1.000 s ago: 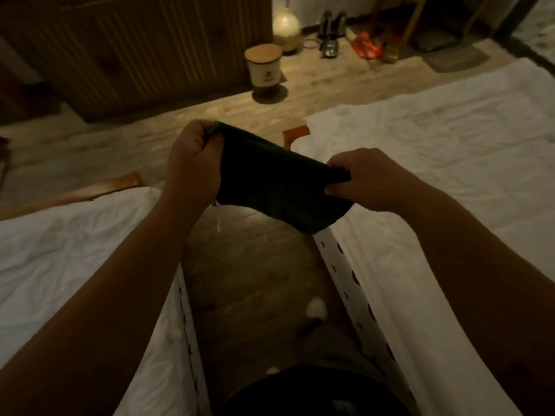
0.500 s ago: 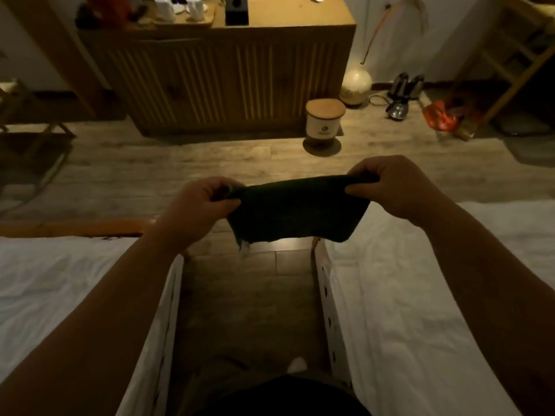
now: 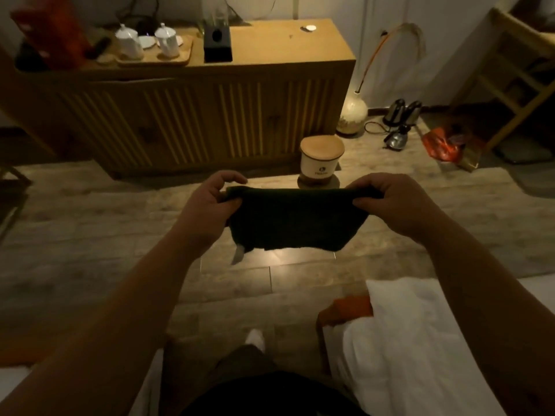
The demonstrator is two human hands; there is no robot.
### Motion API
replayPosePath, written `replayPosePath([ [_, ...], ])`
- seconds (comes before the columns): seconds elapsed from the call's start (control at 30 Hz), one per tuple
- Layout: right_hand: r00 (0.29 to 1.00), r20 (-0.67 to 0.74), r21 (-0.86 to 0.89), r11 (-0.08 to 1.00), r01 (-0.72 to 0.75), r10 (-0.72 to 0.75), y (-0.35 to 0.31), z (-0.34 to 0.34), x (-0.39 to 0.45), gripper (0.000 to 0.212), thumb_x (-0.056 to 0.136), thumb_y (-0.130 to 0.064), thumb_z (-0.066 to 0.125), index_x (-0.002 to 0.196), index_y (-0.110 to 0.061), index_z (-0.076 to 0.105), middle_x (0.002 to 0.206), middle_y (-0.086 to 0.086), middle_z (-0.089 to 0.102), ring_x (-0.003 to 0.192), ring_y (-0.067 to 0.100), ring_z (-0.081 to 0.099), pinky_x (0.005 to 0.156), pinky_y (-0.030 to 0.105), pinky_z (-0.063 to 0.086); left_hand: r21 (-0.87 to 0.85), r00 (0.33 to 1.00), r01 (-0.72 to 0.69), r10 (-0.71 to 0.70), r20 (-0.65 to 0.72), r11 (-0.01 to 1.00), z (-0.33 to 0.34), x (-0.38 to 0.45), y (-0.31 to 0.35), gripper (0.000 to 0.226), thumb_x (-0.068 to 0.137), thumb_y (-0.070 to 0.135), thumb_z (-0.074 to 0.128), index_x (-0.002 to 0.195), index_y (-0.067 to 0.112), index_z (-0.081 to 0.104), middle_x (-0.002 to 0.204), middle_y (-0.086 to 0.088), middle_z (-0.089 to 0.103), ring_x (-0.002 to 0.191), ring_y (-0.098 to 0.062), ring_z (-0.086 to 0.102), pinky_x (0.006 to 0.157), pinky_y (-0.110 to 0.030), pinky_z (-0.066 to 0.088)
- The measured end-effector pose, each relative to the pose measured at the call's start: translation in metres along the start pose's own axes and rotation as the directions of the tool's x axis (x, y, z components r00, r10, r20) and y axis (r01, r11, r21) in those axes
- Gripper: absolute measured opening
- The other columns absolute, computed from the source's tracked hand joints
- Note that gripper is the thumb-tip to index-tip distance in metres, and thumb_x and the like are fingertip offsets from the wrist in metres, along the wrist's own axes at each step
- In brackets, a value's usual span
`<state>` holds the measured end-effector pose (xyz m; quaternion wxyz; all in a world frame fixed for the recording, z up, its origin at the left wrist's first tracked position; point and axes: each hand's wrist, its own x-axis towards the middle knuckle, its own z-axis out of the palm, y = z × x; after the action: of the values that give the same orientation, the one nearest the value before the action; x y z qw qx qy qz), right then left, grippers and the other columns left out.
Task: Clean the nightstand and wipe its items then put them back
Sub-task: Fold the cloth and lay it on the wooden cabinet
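Since half a second ago the view has lifted and closed in: the wooden cabinet (image 3: 207,94) now shows its whole top, and the white bedding (image 3: 420,340) has slipped to the lower right, while the cloth is stretched flatter and more level than before.

The cabinet stands against the far wall. Toward its top's left edge sits a wooden tray (image 3: 156,57) with two white lidded pots (image 3: 129,40), and a black box (image 3: 217,45) stands near the middle of the front edge. On the floor just off the cabinet's right front corner is a white canister with a wooden lid (image 3: 322,159).

In front of all this hangs the dark cloth (image 3: 294,220), held in the air over the floor. The left hand (image 3: 207,211) pinches its upper left corner and the right hand (image 3: 390,202) grips the upper right, pulling the top hem taut, probably to open or refold it for wiping. It looks thick, matt and dark green, its lower edge sagging unevenly, a pale tag (image 3: 238,255) dangling at the lower left.
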<state>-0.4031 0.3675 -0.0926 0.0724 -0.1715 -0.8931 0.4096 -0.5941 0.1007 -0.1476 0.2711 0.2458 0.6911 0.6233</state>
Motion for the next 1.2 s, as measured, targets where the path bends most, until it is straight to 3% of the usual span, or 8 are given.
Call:
replayPosePath([
  [0.17,0.993,-0.11,0.084,0.996,-0.034,0.043,-0.002,-0.013,0.125,0.031,0.083,-0.009,0.067,0.091,-0.039,0.065,0.09,-0.013,0.067,0.086,0.001,0.062,0.071,0.018,0.047,0.028,0.999,0.022,-0.023,0.034,0.999,-0.032,0.123,0.032,0.043,0.089,-0.005,0.045,0.085,0.029,0.071,0.1,-0.004,0.063,0.093,-0.027,0.058,0.076,-0.039,0.052],
  [0.3,0.982,-0.172,0.157,0.986,-0.052,0.079,0.013,-0.032,0.221,0.028,0.084,-0.008,0.065,0.091,-0.036,0.066,0.093,-0.009,0.067,0.091,0.008,0.062,0.078,0.028,0.052,-0.111,0.992,0.096,-0.085,0.096,0.989,-0.041,0.216,0.049,0.021,0.084,0.007,0.06,0.089,0.025,0.07,0.109,-0.008,0.059,0.098,-0.024,0.061,0.076,-0.03,0.054],
  [0.4,0.979,-0.183,0.187,0.981,-0.052,0.086,0.031,-0.047,0.287,0.024,0.084,-0.007,0.064,0.095,-0.029,0.066,0.095,-0.003,0.066,0.093,0.013,0.063,0.081,0.032,0.054,0.073,0.999,0.01,-0.013,0.045,0.997,-0.04,0.284,0.05,0.019,0.083,0.007,0.065,0.093,0.024,0.065,0.106,-0.007,0.059,0.096,-0.023,0.061,0.076,-0.03,0.055],
  [0.5,0.984,-0.161,0.196,0.98,-0.042,0.075,0.059,-0.066,0.365,0.026,0.085,-0.008,0.064,0.091,-0.034,0.066,0.093,-0.006,0.066,0.09,0.01,0.063,0.078,0.029,0.054,0.151,1.0,-0.004,0.002,0.008,0.988,-0.036,0.371,0.047,0.029,0.085,0.008,0.064,0.098,0.033,0.061,0.109,0.001,0.058,0.098,-0.021,0.061,0.077,-0.035,0.057],
  [0.67,0.987,-0.126,0.172,0.982,-0.081,0.104,0.096,-0.101,0.492,0.025,0.085,-0.012,0.066,0.089,-0.037,0.065,0.092,-0.009,0.065,0.09,0.008,0.062,0.076,0.029,0.055,0.499,0.999,-0.035,0.047,-0.013,0.866,-0.035,0.502,0.054,0.026,0.087,0.018,0.063,0.092,0.043,0.06,0.094,0.016,0.062,0.089,-0.003,0.059,0.058,-0.01,0.049],
  [1.0,0.968,-0.149,0.171,0.97,-0.174,0.2,0.153,-0.152,0.717,0.017,0.084,-0.017,0.068,0.094,-0.031,0.069,0.093,-0.007,0.067,0.094,0.012,0.064,0.079,0.041,0.058,0.573,0.985,-0.117,0.167,-0.035,0.811,-0.047,0.739,0.055,0.015,0.09,0.024,0.06,0.092,0.039,0.06,0.085,0.021,0.058,0.083,0.014,0.054,0.055,-0.002,0.041],
  [1.2,0.924,-0.212,0.192,0.941,-0.279,0.317,0.198,-0.138,0.835,0.015,0.083,-0.015,0.07,0.088,-0.029,0.067,0.094,0.002,0.068,0.094,0.02,0.064,0.082,0.046,0.056,0.627,0.985,-0.164,0.164,0.058,0.762,-0.07,0.885,0.022,0.01,0.092,0.023,0.059,0.091,0.033,0.058,0.08,0.019,0.057,0.074,0.009,0.05,0.058,-0.003,0.034],
])
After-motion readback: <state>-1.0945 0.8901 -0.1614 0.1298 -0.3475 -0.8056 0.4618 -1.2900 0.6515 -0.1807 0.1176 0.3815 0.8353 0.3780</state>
